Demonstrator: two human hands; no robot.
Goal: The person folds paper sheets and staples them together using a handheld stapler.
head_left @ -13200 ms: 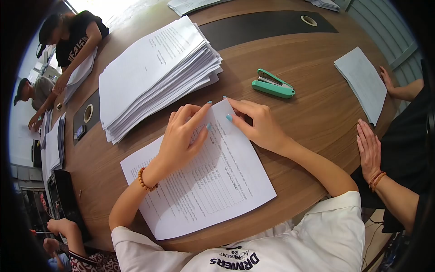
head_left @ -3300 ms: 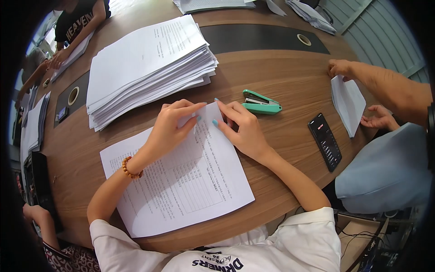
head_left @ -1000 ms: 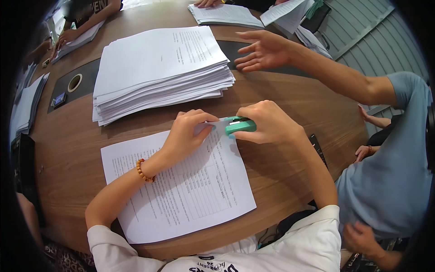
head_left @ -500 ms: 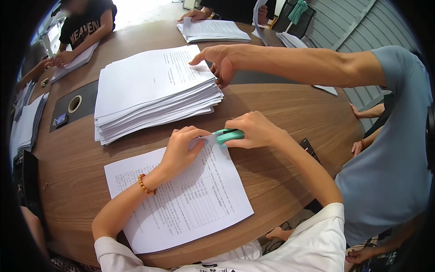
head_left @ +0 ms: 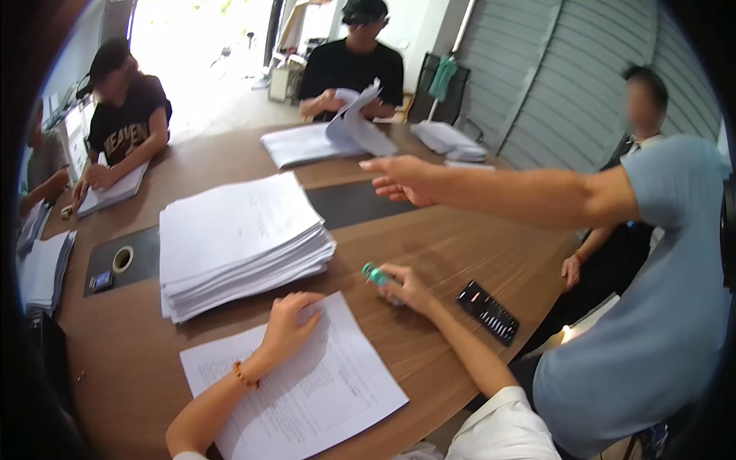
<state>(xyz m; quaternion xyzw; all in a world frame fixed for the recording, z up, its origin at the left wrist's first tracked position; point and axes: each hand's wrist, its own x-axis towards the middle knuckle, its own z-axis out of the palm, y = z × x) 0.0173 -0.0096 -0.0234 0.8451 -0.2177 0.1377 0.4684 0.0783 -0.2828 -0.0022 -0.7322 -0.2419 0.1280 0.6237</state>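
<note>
My left hand (head_left: 290, 326) rests open on the upper part of a printed paper sheet (head_left: 337, 399), thumb apart from the fingers. A beaded bracelet (head_left: 245, 374) circles that wrist. To the right of the sheet, my right hand (head_left: 410, 290) is closed around a small green stapler (head_left: 374, 274), whose front end sticks out to the left. The stapler is apart from the paper, and its lower part is hidden by my fingers. Just beyond my left hand stands a thick, uneven stack of printed sheets (head_left: 238, 230).
A phone (head_left: 489, 313) lies right of my right hand. A co-worker's outstretched hand (head_left: 402, 180) hovers over the table. A tape roll (head_left: 123, 259) and a small blue box (head_left: 100, 281) lie left of the stack. Across the table, a person handles papers (head_left: 307, 146).
My right hand has drawn the stapler away from the sheet's corner to the right. My left hand's pinch there has loosened. The co-worker's hand has lifted off the stack. My view has tilted up.
</note>
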